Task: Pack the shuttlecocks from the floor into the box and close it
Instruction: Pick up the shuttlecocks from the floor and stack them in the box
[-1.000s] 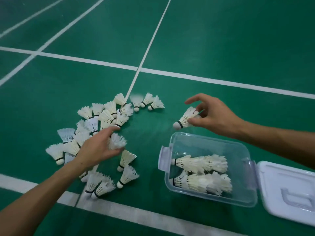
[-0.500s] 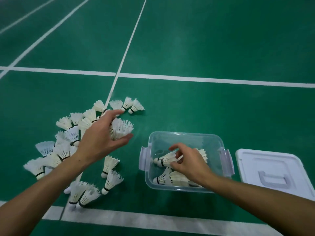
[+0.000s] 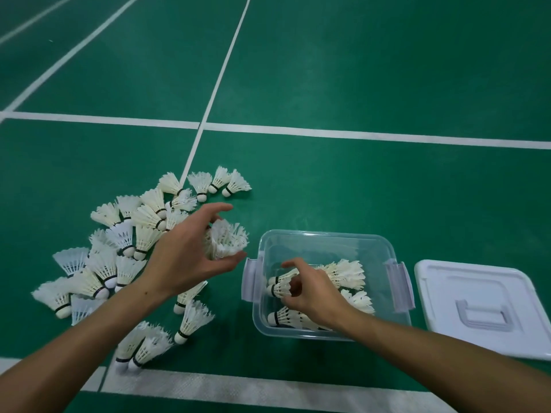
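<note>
I am in the middle of the packing step, working both hands at once. My right hand [image 3: 310, 296] is down inside the clear box [image 3: 328, 242], its fingers [image 3: 290, 265] curled round a shuttlecock [image 3: 281, 286] that I judge I am laying onto the rows already in there, cork ends toward the left wall. My left hand [image 3: 190, 254] hovers just left of the box, fingers curved round the feather skirt of another shuttlecock [image 3: 228, 238], held above the floor and close to the box's left latch [image 3: 249, 280]. Most of the task's things are not packed yet: the heap of shuttlecocks [image 3: 119, 248] sprawls on the green court floor [image 3: 357, 70] to the left, with a few more lying near the white line [image 3: 238, 389] at my near side. Only a small share sits in the box, so I reckon I am early to midway. The lid [image 3: 483, 308] lies flat on the floor just right of the box, handle up, both latches swung out. Next I would let go with the right hand and lift it clear, so the left can carry its shuttlecock over the rim and nest it in line with the others; feathers crush easily, so I want a light grip and no pushing.
</note>
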### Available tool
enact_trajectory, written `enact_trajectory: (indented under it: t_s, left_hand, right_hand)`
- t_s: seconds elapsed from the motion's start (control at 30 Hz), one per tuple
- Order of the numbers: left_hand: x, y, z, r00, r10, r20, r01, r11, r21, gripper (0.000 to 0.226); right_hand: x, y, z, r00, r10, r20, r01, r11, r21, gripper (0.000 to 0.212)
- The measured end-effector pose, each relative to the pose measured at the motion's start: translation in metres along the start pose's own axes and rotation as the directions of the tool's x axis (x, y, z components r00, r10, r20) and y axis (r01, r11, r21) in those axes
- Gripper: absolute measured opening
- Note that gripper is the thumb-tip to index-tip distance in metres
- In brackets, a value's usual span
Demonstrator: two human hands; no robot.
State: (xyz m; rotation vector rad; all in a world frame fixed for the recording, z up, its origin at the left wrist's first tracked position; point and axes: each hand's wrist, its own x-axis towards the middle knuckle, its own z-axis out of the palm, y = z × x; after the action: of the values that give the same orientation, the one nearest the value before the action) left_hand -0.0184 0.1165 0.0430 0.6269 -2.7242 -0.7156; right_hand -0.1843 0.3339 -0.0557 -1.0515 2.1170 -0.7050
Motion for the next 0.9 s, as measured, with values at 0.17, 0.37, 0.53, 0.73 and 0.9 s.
enact_trajectory:
  t_s: [0.17, 0.37, 0.53, 0.73, 0.9]
  left_hand:
    - [0.003, 0.008, 0.006, 0.994, 0.100, 0.048, -0.101, 0.995, 0.025, 0.090]
    - [0.012, 0.028, 0.012, 0.987, 0.141, 0.075, -0.149, 0.981, 0.127, 0.081]
    - [0.028, 0.052, 0.023, 0.979, 0.127, 0.162, -0.160, 0.964, 0.211, 0.096]
    - [0.046, 0.064, 0.043, 0.960, 0.127, 0.248, -0.208, 0.920, 0.333, 0.100]
    - [0.048, 0.074, 0.052, 0.962, 0.170, 0.211, -0.231, 0.924, 0.305, 0.097]
  right_hand:
    - [-0.011, -0.004, -0.019, 0.999, 0.027, 0.022, -0.031, 0.981, 0.189, 0.076]
    - [-0.038, -0.027, -0.067, 0.980, 0.001, -0.198, 0.058, 0.954, 0.293, 0.058]
    - [-0.051, -0.065, -0.086, 0.952, -0.139, -0.274, 0.233, 0.907, 0.350, 0.047]
    - [-0.037, -0.061, -0.071, 0.957, -0.126, -0.263, 0.214, 0.916, 0.339, 0.033]
    - [-0.033, -0.049, -0.072, 0.955, -0.087, -0.283, 0.185, 0.922, 0.340, 0.020]
